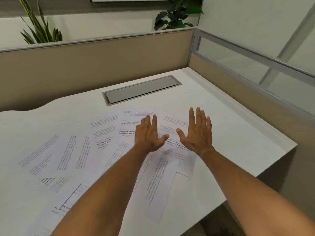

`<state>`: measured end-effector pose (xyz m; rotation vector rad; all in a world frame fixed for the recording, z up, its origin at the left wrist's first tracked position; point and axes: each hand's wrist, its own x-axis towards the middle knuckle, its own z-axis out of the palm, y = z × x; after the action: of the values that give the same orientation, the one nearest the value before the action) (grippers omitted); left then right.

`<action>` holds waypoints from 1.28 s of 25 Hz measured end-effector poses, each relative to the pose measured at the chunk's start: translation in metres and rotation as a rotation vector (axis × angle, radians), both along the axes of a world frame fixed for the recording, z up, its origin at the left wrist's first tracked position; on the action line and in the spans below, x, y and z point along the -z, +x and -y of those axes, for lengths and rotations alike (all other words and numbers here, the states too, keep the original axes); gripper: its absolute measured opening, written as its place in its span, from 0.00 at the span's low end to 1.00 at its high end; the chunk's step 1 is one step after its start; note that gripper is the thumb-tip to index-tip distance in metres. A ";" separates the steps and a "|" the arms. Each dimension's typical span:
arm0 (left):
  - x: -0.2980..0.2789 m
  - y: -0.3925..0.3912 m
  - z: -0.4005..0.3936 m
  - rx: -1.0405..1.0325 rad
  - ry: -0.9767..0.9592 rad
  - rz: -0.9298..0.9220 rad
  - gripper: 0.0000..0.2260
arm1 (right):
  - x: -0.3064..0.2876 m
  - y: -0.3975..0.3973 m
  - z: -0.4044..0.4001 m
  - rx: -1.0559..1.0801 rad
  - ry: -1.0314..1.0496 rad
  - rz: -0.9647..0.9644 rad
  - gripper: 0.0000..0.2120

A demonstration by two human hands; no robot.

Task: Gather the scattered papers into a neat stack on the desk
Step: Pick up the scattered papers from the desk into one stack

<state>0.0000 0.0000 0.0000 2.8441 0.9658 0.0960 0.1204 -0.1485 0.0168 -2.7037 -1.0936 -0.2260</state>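
Nearest the camera, printed papers (pixel 154 183) lie scattered over the white tabletop (pixel 221 120), fanned out at all angles from the near left edge across to the right, many overlapping. No stack formed yet. Both forearms reach forward over the sheets. Left hand (pixel 148 134) palm down over the middle sheets, fingers (pixel 154 121) spread apart, thumb out, holding nothing. Right hand (pixel 197 132) just beside it, also palm down, fingers (pixel 198 116) splayed, empty. Cannot tell if the palms touch paper or hover. Flat open hands probably positioned to sweep the far sheets inward. Beyond the hands, a grey cable-tray lid (pixel 142 90) set into the tabletop, then the beige partition (pixel 85 68) and plants (pixel 40 26) behind it.
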 end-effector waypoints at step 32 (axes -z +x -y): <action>0.012 0.066 -0.035 -0.321 -0.666 0.472 0.04 | 0.045 0.049 -0.014 0.480 0.289 -0.745 0.43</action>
<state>0.0659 0.0346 -0.0116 1.9322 1.0747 0.3777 0.1689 -0.1342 -0.0277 -2.3928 -0.1823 0.4806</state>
